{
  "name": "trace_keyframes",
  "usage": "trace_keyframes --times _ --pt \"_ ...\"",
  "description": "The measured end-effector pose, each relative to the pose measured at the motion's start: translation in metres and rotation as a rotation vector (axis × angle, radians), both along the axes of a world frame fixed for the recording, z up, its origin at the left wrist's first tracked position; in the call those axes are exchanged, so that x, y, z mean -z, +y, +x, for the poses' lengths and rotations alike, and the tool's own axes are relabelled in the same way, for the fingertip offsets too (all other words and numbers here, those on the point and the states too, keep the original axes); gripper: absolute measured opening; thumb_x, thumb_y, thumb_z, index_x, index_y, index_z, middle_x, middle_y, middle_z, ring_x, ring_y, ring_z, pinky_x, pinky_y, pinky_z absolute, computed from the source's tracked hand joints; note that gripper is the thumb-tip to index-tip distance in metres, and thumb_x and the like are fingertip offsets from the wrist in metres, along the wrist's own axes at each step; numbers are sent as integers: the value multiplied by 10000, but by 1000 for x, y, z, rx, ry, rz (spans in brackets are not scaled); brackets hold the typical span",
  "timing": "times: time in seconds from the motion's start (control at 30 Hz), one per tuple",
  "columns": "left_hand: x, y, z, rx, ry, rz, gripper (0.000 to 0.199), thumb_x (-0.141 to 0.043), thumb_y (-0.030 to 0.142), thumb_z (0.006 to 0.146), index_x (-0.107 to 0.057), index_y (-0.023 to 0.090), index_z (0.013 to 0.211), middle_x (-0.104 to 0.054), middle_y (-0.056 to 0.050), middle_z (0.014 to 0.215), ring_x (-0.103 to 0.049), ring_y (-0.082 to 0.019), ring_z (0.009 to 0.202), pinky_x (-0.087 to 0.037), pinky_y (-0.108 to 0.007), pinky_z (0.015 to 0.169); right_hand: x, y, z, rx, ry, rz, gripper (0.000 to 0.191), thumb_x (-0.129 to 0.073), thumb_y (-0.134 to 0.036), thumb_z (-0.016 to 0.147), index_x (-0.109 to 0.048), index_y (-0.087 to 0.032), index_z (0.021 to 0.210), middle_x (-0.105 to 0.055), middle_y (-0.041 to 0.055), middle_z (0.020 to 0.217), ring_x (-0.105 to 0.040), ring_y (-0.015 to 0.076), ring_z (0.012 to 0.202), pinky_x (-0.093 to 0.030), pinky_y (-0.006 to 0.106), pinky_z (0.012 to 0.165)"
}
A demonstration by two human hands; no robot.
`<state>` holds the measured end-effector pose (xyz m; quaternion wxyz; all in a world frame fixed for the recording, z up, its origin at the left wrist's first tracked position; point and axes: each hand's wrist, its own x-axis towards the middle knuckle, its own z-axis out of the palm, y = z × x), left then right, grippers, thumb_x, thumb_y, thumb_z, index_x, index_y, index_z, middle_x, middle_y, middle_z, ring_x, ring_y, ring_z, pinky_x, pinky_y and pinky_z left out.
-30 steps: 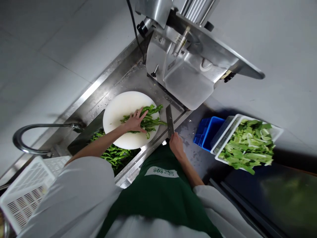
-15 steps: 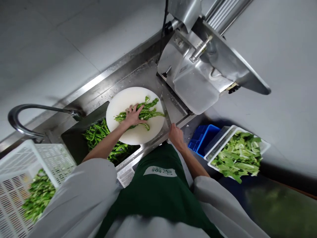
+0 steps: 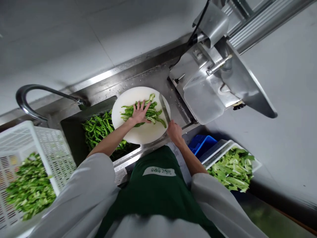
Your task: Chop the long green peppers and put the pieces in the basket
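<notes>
A round white cutting board (image 3: 138, 134) lies partly over the sink, with a bunch of long green peppers (image 3: 156, 115) across its middle. My left hand (image 3: 139, 114) rests on the peppers, palm down, its fingers spread. At the board's right edge, my right hand (image 3: 174, 131) is wrapped round the handle of a knife, hidden in the fist. The wide blade of the knife (image 3: 164, 107) points away from me over the right side of the board, just right of the peppers. More green peppers (image 3: 99, 129) fill the sink beside the board.
A curved faucet (image 3: 32, 87) arches over the sink's left end. A white basket (image 3: 55, 160) of cut greens stands at the left. A metal slicing machine (image 3: 203, 96) is right of the board. Below it are a blue crate (image 3: 201, 143) and a white crate of leaves (image 3: 232, 168).
The knife has moved left, from beside the board's right edge to over the board, nearer the peppers. The peppers lie more closely together under my left hand. The camera view has turned slightly.
</notes>
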<state>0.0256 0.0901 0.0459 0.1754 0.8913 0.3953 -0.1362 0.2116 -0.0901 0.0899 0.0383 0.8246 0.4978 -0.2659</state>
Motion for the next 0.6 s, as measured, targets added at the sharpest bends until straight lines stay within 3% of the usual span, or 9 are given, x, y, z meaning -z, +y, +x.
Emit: trace_keyframes --times 0.17,0.33,0.4,0.47,0.53,0.6 --pt "1 0 3 -118 -47 44 1268 -674 782 716 -114 130 1649 -325 -251 1590 -266 -539 1424 -119 -670 1176 2 3 12 20 20 -19 315 -292 -246 1088 -535 -95 1221 -713 153 980 -696 250 891 -449 313 782" --pt "-13 -11 8 -199 36 4 1232 -711 706 735 -87 178 1657 -231 -240 1631 -182 -567 1446 -175 -726 1131 6 6 25 51 69 -4 300 -317 -270 1077 -544 -116 1198 -713 161 976 -687 288 899 -449 340 772" --pt "-20 -21 19 -132 -13 -17 1145 -734 613 771 -108 251 1659 -226 -202 1641 -172 -547 1458 -224 -713 1118 9 5 31 76 69 0 303 -323 -282 1078 -555 -117 1183 -714 165 970 -684 289 904 -443 340 776" --pt "-22 -37 36 10 -112 -15 840 -669 443 881 -295 282 1616 -349 -178 1578 -267 -478 1436 -282 -652 1116 12 3 37 84 66 7 293 -335 -282 1076 -561 -121 1172 -717 162 961 -684 285 901 -435 337 776" --pt "-16 -52 58 147 -158 10 516 -552 236 945 -548 245 1461 -484 -175 1460 -376 -406 1378 -321 -598 1106 16 1 41 89 60 11 280 -345 -271 1072 -562 -122 1168 -720 157 960 -686 280 894 -427 331 770" --pt "-6 -61 77 212 -140 43 389 -505 111 930 -692 199 1261 -550 -181 1379 -428 -381 1340 -343 -581 1088 19 -1 44 88 61 18 274 -353 -269 1070 -565 -118 1157 -720 155 954 -688 277 886 -418 323 751"
